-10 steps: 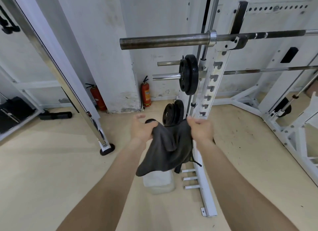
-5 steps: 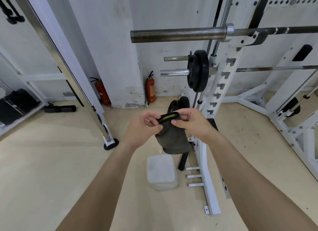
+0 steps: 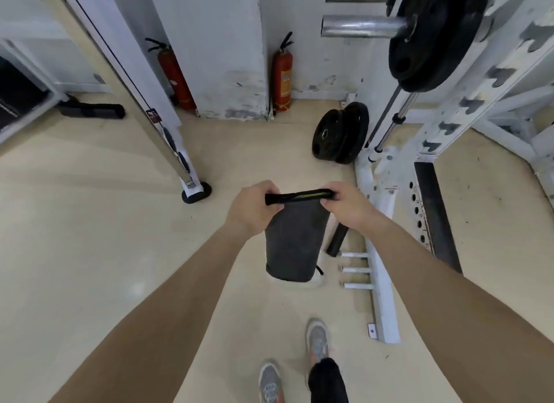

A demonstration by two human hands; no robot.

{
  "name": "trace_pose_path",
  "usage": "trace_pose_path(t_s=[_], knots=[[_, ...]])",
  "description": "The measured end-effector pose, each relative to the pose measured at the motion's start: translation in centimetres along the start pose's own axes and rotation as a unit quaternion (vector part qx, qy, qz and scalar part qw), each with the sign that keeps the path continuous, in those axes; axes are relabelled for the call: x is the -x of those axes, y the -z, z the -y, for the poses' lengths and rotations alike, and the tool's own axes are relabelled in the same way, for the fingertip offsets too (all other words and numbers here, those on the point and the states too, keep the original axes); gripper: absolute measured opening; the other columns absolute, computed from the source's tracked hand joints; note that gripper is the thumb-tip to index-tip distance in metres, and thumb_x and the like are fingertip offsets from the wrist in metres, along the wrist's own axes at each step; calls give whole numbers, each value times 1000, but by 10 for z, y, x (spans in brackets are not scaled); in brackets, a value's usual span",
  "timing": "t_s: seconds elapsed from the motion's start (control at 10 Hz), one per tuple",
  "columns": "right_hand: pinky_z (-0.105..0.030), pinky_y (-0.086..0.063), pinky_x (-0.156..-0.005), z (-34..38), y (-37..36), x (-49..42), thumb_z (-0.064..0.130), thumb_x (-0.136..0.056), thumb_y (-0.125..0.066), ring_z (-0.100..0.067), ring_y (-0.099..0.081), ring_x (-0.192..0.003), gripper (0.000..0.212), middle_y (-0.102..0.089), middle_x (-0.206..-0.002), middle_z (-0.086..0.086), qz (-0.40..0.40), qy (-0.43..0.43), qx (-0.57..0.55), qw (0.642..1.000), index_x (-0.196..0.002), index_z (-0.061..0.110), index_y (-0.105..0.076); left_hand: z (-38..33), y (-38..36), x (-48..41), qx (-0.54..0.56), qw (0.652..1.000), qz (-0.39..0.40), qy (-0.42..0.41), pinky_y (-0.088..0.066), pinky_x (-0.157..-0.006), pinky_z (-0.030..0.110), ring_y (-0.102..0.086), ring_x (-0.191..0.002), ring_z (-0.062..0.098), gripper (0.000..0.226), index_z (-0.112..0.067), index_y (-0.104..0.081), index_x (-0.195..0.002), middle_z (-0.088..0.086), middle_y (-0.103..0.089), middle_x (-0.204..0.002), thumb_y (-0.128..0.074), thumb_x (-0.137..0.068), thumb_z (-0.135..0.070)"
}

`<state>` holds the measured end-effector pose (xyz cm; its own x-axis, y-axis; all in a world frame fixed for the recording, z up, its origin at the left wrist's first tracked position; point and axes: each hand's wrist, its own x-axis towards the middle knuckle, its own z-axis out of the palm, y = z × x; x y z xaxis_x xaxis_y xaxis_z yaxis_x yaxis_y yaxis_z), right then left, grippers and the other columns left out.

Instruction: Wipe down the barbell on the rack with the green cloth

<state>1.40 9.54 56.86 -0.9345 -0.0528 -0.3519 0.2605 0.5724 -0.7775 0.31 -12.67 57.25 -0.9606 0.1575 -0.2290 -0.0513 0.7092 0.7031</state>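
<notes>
The cloth [image 3: 292,243] is dark grey-green with a bright green stripe along its folded top edge. It hangs flat in front of me, held by both upper corners. My left hand [image 3: 253,209] pinches the left corner and my right hand [image 3: 349,206] pinches the right one. The top barbell is out of the frame. Only two shiny sleeve ends [image 3: 359,26] of lower bars show at the upper right, with a black weight plate [image 3: 431,39] on one. The white rack upright [image 3: 467,99] stands to the right of my hands.
Two black plates [image 3: 340,132] lean against the rack base. A white container [image 3: 314,281] sits on the floor behind the cloth. Two red fire extinguishers [image 3: 283,75] stand by the wall column. A slanted chrome post [image 3: 168,138] ends at my left. My feet [image 3: 317,339] are below.
My view has tilted down, so the top barbell has left the frame. My hands have spread apart and the cloth now hangs straight, folded flat between them.
</notes>
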Motion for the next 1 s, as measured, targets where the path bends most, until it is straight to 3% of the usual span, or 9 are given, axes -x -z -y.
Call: trace_pose_path(t_s=[0.2, 0.3, 0.4, 0.5, 0.6, 0.7, 0.8, 0.9, 1.0], knots=[[-22, -42, -76, -116, -84, -93, 5, -94, -59, -16, -60, -88, 27, -64, -88, 10, -16, 10, 19, 1000, -93, 32, -61, 112, -97, -70, -87, 995, -38, -14, -40, -59, 29, -57, -70, 17, 12, -26, -64, -97, -10, -61, -78, -64, -89, -17], [-14, -40, -73, -188, -126, -111, 8, -95, -59, -9, -59, -86, 24, -63, -89, 17, -20, -17, 25, 999, -98, 31, -64, 171, -167, -81, -128, 991, -2, -27, -41, -61, 28, -58, -72, 20, 23, -21, -63, -103, -5, -65, -86, -56, -89, -4], [-23, -45, -75, -272, -176, -113, 8, -94, -61, -6, -60, -87, 22, -66, -91, 16, -15, -61, 32, 998, -100, 28, -68, 232, -245, -78, -146, 987, 61, 7, -49, -65, 35, -60, -77, 22, 34, -22, -61, -107, -4, -67, -97, -49, -87, 2], [-28, -46, -76, -352, -226, -106, 10, -96, -60, -18, -62, -92, 20, -68, -98, 9, 40, -122, 45, 991, -103, 27, -70, 286, -312, -66, -121, 978, 151, 79, -51, -67, 36, -59, -77, 23, 27, -22, -61, -109, 2, -66, -97, -47, -94, -4], [-24, -40, -69, -399, -257, -104, 11, -95, -58, -21, -63, -93, 21, -67, -98, 5, 82, -180, 53, 979, -106, 25, -69, 318, -353, -60, -68, 969, 185, 150, -52, -67, 31, -60, -78, 20, 25, -25, -63, -107, 1, -66, -97, -50, -96, -7], [-22, -41, -66, -412, -264, -125, 10, -96, -55, -21, -62, -88, 23, -68, -99, 3, 54, -190, 15, 980, -105, 27, -68, 331, -368, -73, 17, 974, 125, 187, -53, -64, 22, -64, -79, 19, 25, -26, -66, -100, -3, -67, -93, -53, -93, -6], [-20, -43, -72, -404, -259, -165, 11, -96, -58, -20, -63, -95, 25, -67, -105, 4, 17, -178, -13, 984, -113, 25, -69, 330, -366, -105, 77, 974, 47, 207, -44, -64, 3, -64, -89, 14, 26, -26, -67, -102, -9, -67, -97, -57, -90, -5], [-27, -43, -94, -393, -254, -196, 15, -95, -61, -24, -56, -123, 51, -58, -136, -1, 15, -200, -5, 980, -144, 22, -49, 327, -361, -130, 99, 971, 11, 219, -45, -93, 17, -59, -115, 18, 45, -25, -55, -133, -5, -62, -126, -66, -90, -15], [-34, -43, -91, -377, -246, -199, 18, -95, -59, -31, -51, -127, 68, -48, -147, -10, 46, -263, 83, 960, -155, 14, -28, 318, -351, -130, 7, 964, 68, 255, -41, -104, 35, -47, -132, 23, 70, -20, -29, -153, 2, -45, -149, -63, -92, -26]])
